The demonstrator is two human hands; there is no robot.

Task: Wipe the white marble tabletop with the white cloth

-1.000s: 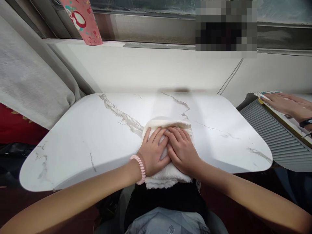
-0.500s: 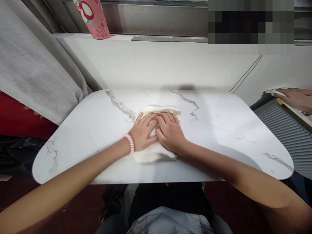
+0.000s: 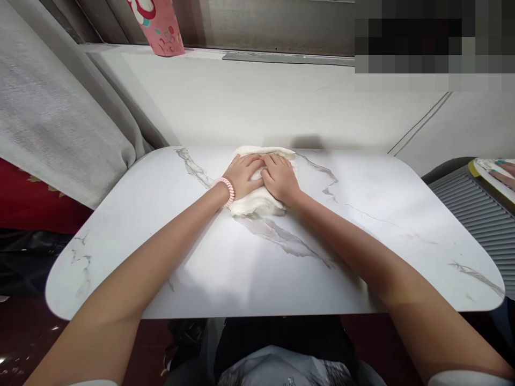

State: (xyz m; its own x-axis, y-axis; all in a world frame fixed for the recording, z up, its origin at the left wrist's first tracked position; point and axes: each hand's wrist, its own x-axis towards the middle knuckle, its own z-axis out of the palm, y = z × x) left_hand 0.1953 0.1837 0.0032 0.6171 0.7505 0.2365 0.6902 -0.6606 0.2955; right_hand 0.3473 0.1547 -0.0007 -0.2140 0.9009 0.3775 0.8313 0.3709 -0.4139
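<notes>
A white towel (image 3: 257,205) lies folded on a white marble-patterned table (image 3: 120,236), close to the far edge by the wall. My left hand (image 3: 242,177) presses on the towel's left part, palm down, fingers spread. A pink coil band (image 3: 226,192) circles that wrist. Flat on the right part of the towel rests my right hand (image 3: 280,179), its fingers stretched forward over the cloth. The two hands are side by side, fingertips nearly meeting. The towel's middle is partly hidden beneath them.
A pink patterned container (image 3: 167,37) stands on the window ledge. Grey curtain (image 3: 60,107) hangs at the left. Beyond the table's right end are a ribbed grey object (image 3: 475,214) and another person's hand (image 3: 505,176), partly cut off.
Both my hands have pushed the towel forward, away from me, to the table's far edge. The other person's hand has shifted mostly out of view at the right.
</notes>
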